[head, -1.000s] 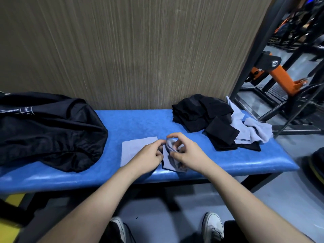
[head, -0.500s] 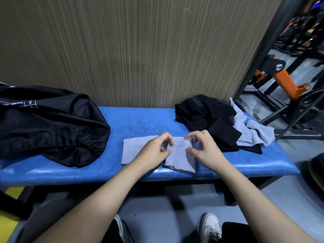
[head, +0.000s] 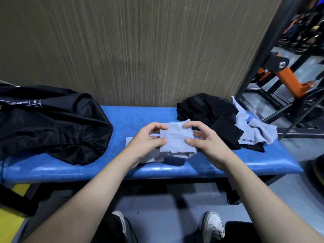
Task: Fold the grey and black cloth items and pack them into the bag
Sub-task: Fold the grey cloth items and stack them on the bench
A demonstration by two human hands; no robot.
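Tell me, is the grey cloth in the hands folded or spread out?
Folded. The grey cloth is a small doubled rectangle, layered edges showing along its lower side, pinched by the left hand and right hand.

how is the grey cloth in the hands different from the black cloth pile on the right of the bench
The grey cloth is light grey; the black cloth pile is black. The grey cloth is folded into a neat rectangle, while the black cloth pile lies loosely heaped. The left hand and right hand pinch the grey cloth at its edges; nothing touches the black cloth pile. Both are over the blue bench.
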